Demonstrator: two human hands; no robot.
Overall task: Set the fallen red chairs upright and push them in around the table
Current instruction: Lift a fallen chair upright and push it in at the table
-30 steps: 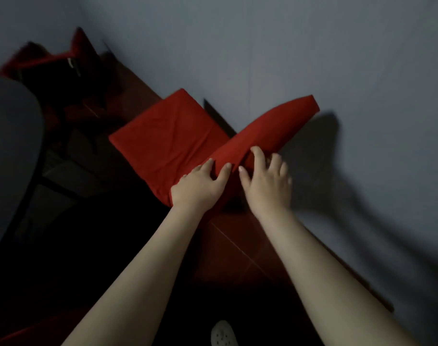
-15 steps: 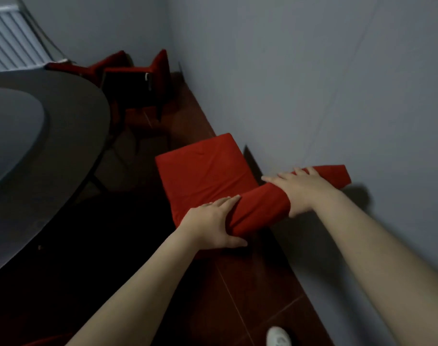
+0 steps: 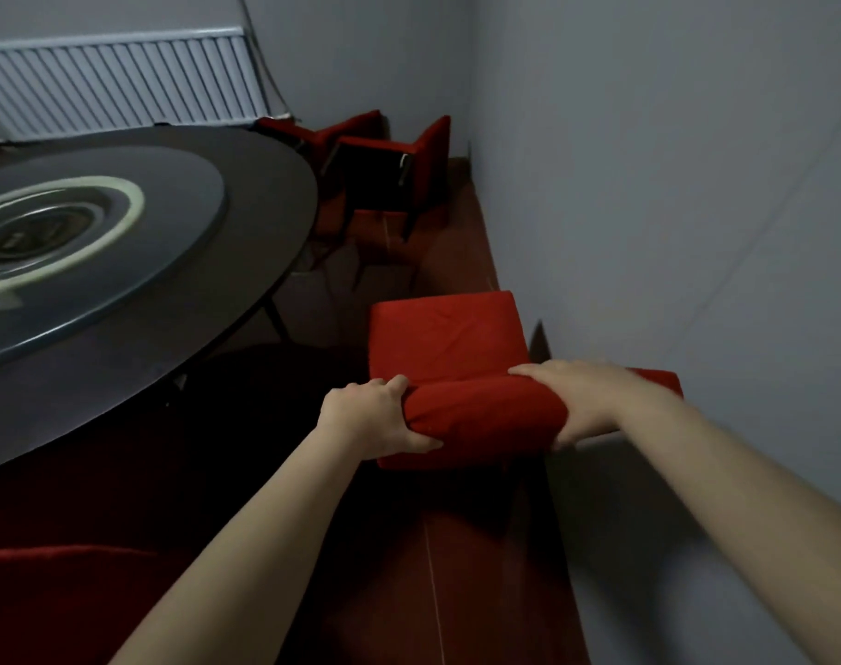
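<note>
Upper left: a white ribbed radiator (image 3: 116, 84) is running along the far wall. Below it the round dark table (image 3: 274, 184) is filling the left side, with a glass turntable (image 3: 188, 208) lying on its top and reflecting a ring of light. Lower left: a red upholstered edge (image 3: 63, 563) is showing, too dark to tell which part of what. Far corner, beyond the table: two fallen red chairs (image 3: 428, 151) are lying close together, the nearer one showing its dark underside and legs; whether they are touching cannot be told. Centre: the left hand (image 3: 365, 419) is gripping the left end of the backrest top (image 3: 485, 415) of the near red chair (image 3: 447, 333), fingers curling over the far side, thumb pressing on the near side. This chair is standing upright on the dark red tiled floor (image 3: 456, 592), seat facing up, between the table and the grey wall (image 3: 672, 208), just beside the wall and apart from the table edge. The right hand (image 3: 581, 400) is grasping the right part of the same backrest top, palm down, fingers wrapping over it
</note>
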